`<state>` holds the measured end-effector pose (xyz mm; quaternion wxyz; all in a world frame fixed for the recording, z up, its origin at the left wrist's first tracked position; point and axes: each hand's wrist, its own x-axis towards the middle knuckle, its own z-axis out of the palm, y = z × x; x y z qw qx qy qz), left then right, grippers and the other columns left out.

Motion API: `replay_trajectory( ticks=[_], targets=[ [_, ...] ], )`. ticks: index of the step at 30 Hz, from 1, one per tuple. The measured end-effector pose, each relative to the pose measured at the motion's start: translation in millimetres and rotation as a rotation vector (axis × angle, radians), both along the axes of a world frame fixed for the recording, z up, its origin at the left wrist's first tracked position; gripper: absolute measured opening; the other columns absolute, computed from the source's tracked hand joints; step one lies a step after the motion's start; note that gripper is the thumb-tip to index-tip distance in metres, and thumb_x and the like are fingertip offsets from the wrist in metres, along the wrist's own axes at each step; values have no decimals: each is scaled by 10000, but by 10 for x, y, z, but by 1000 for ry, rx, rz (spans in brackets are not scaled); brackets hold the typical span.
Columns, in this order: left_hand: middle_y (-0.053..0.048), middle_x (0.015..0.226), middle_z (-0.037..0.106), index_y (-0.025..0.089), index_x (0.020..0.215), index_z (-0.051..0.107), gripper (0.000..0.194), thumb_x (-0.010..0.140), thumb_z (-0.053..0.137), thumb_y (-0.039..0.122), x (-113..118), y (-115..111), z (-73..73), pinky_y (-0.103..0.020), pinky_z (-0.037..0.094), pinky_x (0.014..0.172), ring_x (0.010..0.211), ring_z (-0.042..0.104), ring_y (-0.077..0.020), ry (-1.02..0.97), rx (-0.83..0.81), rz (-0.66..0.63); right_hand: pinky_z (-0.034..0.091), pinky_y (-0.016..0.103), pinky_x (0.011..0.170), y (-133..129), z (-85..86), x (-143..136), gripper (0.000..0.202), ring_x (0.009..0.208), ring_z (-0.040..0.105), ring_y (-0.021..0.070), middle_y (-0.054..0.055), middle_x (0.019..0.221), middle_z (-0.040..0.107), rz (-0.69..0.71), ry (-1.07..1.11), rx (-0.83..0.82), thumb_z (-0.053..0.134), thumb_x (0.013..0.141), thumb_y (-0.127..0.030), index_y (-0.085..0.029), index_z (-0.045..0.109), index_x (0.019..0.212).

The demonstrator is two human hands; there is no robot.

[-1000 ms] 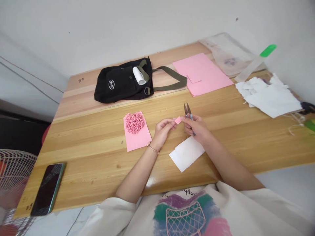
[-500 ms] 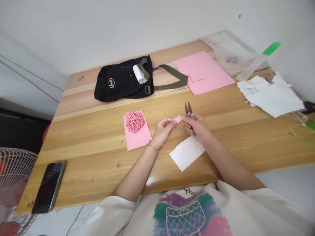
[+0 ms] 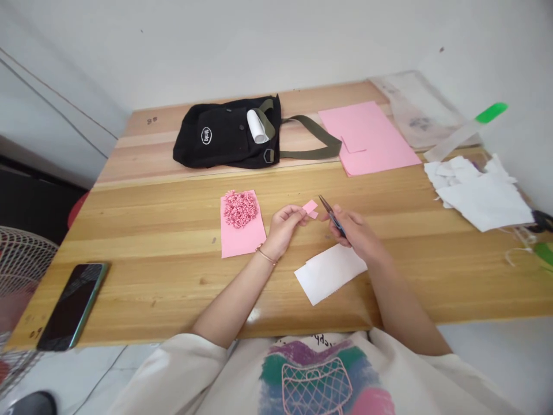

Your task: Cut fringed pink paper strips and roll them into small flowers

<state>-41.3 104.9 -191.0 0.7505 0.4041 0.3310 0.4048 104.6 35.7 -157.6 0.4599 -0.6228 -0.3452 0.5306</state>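
Note:
Between its thumb and fingers, my left hand (image 3: 285, 226) pinches a small folded strip of pink paper (image 3: 310, 206), whose two ends spread apart to the right. My right hand (image 3: 355, 231) is wrapped round a pair of thread snips (image 3: 332, 214); the blades are close together and point up and left, just right of the pink paper and apart from it. Left of my left hand, a heap of small pink paper pieces (image 3: 240, 208) rests on a pink sheet (image 3: 242, 244). White folded paper (image 3: 330, 274) lies on the wooden table below my hands.
A black bag (image 3: 224, 138) with a white roll (image 3: 257, 127) on it lies at the back. Large pink sheets (image 3: 375, 138) sit right of its strap. White paper scraps (image 3: 484, 196) and a green-ended clear strip (image 3: 466, 131) are at the right. A phone (image 3: 72, 305) lies front left.
The snips have moved off the pink paper and their blades have come together. My right hand has let go of the paper, which now shows two spread ends in my left hand. The view has shifted slightly.

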Motion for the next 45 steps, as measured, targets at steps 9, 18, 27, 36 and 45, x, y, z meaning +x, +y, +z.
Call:
replay_trajectory(
  ticks=[9, 18, 27, 36, 45],
  targets=[
    [19, 622, 608, 150, 679, 621, 188, 635, 721, 302, 5, 8, -16, -232, 402, 621, 577, 505, -77, -31, -23, 3, 176, 201, 341, 7, -58, -72, 441, 338, 248, 46, -82, 434, 347, 149, -64, -81, 510, 773, -612, -176, 580, 775],
    [30, 603, 591, 147, 689, 626, 155, 658, 713, 272, -3, -3, -5, -228, 389, 613, 564, 499, -73, 30, 26, -31, 128, 193, 317, 20, -80, -62, 389, 323, 239, 40, -72, 455, 376, 96, 85, -72, 551, 765, -574, -185, 567, 753],
    [32, 590, 587, 145, 687, 624, 135, 660, 702, 252, 1, -14, 17, -221, 383, 601, 560, 497, -73, 55, 53, -45, 120, 188, 318, 26, -73, -69, 390, 326, 232, 31, -73, 447, 367, 86, 117, -68, 569, 759, -571, -183, 556, 722],
    [34, 564, 581, 141, 680, 622, 123, 659, 695, 237, -4, -15, 37, -221, 374, 598, 560, 495, -76, 66, 59, -55, 106, 196, 326, 33, -29, -115, 427, 310, 225, 26, -81, 430, 362, 92, 97, -90, 584, 722, -603, -182, 519, 689],
    [34, 566, 577, 132, 676, 613, 128, 660, 687, 235, -7, -8, 48, -218, 369, 601, 562, 492, -71, 69, 59, -65, 106, 187, 322, 45, -58, -98, 471, 313, 218, 18, -88, 428, 360, 93, 97, -78, 599, 681, -643, -179, 517, 693]
  ],
)
